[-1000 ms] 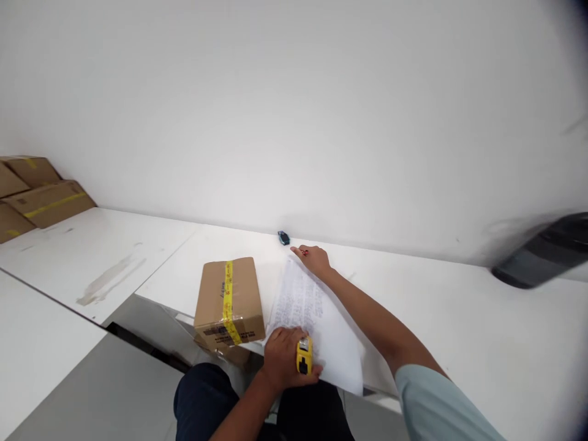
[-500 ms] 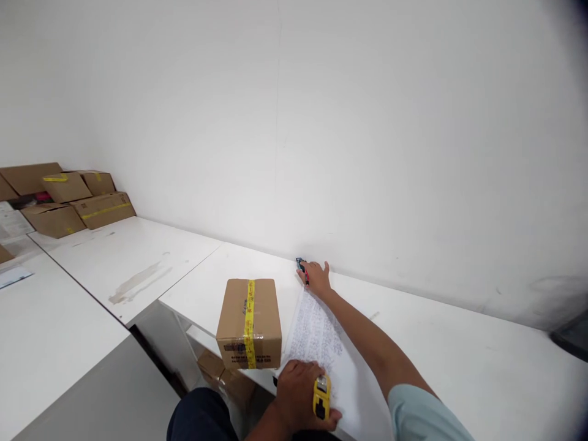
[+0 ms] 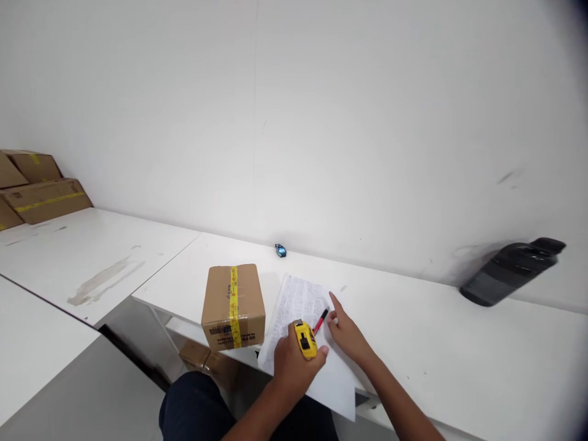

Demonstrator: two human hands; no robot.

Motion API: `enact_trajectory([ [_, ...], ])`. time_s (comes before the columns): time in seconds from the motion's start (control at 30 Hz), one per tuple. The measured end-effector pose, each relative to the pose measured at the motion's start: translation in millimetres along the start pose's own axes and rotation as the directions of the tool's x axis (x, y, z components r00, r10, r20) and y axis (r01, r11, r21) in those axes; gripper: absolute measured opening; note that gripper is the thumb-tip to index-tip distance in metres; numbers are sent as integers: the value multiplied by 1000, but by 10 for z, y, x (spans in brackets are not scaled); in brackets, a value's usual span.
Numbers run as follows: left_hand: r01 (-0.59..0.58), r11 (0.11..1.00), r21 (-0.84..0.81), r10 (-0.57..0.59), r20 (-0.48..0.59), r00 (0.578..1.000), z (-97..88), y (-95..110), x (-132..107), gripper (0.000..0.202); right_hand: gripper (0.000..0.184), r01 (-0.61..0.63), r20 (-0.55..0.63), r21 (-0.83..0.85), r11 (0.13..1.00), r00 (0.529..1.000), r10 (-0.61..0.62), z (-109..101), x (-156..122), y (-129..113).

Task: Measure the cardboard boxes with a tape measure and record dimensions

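Note:
My left hand (image 3: 291, 361) is closed round a yellow tape measure (image 3: 305, 340), above written sheets of paper (image 3: 298, 293). A red pen with a black end (image 3: 320, 321) lies slanted over the paper, between the tape measure and my right hand (image 3: 344, 331). That hand is at the paper's right edge, its index finger stretched out and the other fingers partly bent, with nothing seen in its grasp. Left of the paper stands a cardboard box (image 3: 233, 300) with yellow tape over its top and front. Near the wall lies a small watch-like device (image 3: 280, 250) with a lit blue face.
A dark bottle (image 3: 512, 272) stands by the wall at the right on the white table (image 3: 413, 331). Stacked cardboard boxes (image 3: 50, 199) sit at the far left. More boxes (image 3: 209, 361) are under the table, close to my knee.
My right hand has drawn back from the watch-like device by the wall to the paper; the pen has come with it. The view has turned right, bringing the whole bottle into sight.

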State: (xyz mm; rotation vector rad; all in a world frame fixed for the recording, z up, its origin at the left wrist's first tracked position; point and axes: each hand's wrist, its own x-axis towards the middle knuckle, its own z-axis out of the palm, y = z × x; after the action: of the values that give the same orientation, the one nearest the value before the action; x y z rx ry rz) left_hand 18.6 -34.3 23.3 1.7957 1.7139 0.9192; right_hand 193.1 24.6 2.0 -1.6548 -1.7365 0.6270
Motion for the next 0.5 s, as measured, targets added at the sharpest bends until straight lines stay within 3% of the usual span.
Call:
enact_trajectory([
  [0.07,69,982,-173,-59,60,996,-139,114,-54,58,65,99,-49,167,981,995,-92,-34,-239,-105],
  [0.13,46,923,-382,-8,100,995,-308,214,-116,59,62,298,-122,196,934,953,-279,-20,-486,-266],
  [0.23,50,787,-615,68,166,984,-534,308,-196,66,63,581,-160,73,811,809,-566,45,-733,-536],
  [0.33,173,698,-695,43,282,959,-706,269,-255,72,59,724,-227,14,690,674,-703,100,-768,-744],
  [0.4,233,656,-718,25,329,944,-828,145,-311,74,56,743,-249,37,668,654,-714,132,-748,-835],
  [0.5,242,642,-727,14,328,945,-1025,-175,-468,67,57,727,-136,144,672,687,-714,187,-777,-950],
])
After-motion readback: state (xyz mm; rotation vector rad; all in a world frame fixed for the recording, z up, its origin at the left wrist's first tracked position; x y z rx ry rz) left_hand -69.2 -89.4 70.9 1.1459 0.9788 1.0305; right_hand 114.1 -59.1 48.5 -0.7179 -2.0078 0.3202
